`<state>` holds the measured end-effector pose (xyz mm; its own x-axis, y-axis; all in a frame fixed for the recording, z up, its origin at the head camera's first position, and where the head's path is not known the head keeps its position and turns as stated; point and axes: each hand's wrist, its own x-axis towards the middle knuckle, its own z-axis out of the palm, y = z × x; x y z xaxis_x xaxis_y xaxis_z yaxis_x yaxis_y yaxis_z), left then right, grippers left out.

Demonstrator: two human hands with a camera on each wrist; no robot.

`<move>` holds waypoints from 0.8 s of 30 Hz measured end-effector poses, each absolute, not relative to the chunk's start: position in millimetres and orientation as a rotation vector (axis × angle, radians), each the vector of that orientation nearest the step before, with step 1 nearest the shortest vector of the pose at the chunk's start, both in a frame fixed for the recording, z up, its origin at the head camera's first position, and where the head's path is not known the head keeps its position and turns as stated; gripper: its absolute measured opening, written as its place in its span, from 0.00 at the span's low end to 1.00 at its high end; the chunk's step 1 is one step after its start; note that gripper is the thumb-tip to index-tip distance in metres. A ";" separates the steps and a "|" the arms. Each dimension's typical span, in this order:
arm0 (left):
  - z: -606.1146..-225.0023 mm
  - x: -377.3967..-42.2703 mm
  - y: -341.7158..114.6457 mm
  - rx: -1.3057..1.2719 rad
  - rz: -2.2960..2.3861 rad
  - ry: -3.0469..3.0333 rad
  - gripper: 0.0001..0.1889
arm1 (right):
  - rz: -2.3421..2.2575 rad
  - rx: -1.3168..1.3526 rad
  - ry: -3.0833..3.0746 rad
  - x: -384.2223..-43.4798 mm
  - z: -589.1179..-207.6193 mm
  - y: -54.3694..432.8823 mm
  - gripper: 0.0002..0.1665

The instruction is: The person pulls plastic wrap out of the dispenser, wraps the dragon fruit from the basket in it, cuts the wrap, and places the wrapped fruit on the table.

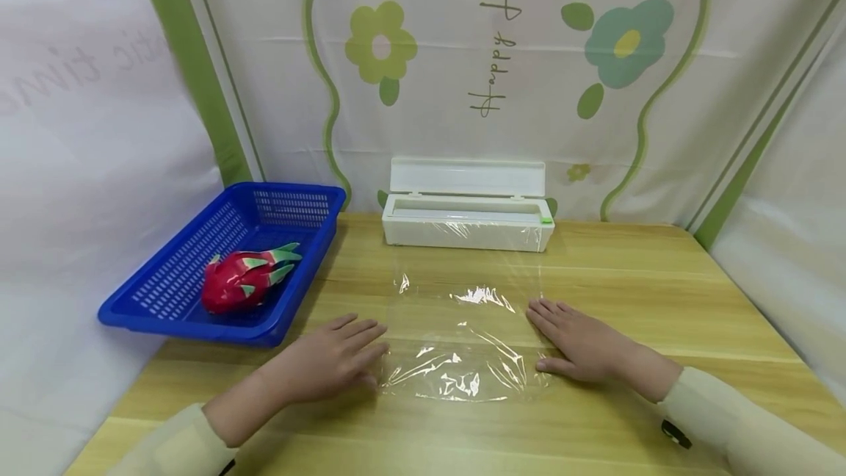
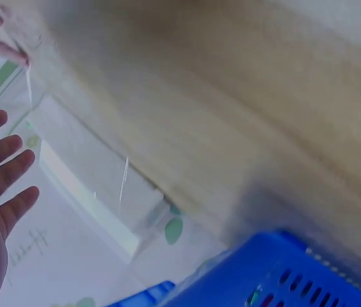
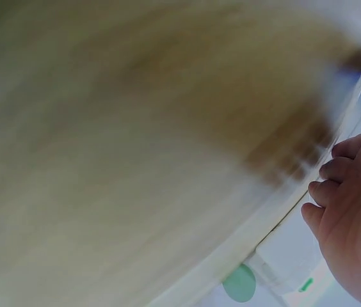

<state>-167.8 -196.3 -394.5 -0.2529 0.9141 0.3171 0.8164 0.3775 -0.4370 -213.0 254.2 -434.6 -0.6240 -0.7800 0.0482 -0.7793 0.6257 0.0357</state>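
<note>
Bench filling lower frame | film lying centre | left hand, right hand flanking it, probably steadying edges | grips extended, holding nothing

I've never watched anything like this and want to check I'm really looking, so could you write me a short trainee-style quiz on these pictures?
1. True or false: the lid of the white box stands open.
2. What lies in the blue basket? A) a lemon; B) a dragon fruit; C) a sponge.
3. In the head view, which of the person's hands is nearer the blue basket?

Key:
1. True; it is raised at the back of the white box.
2. B.
3. The left hand; the right hand is on the other side of the clear film.
</note>
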 end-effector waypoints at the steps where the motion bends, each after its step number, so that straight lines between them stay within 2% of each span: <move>1: -391.4 -168.0 -197.1 -1.481 0.238 -2.106 0.24 | -0.019 1.333 -2.784 -213.1 -434.6 254.3 0.49; 11: -358.1 -177.0 -209.2 -1.371 0.086 -2.010 0.29 | -0.040 1.329 -2.772 -213.1 -434.8 255.1 0.48; 24: -324.1 -196.9 -251.6 -1.191 0.098 -2.115 0.34 | -0.004 1.329 -2.794 -212.3 -436.0 256.2 0.48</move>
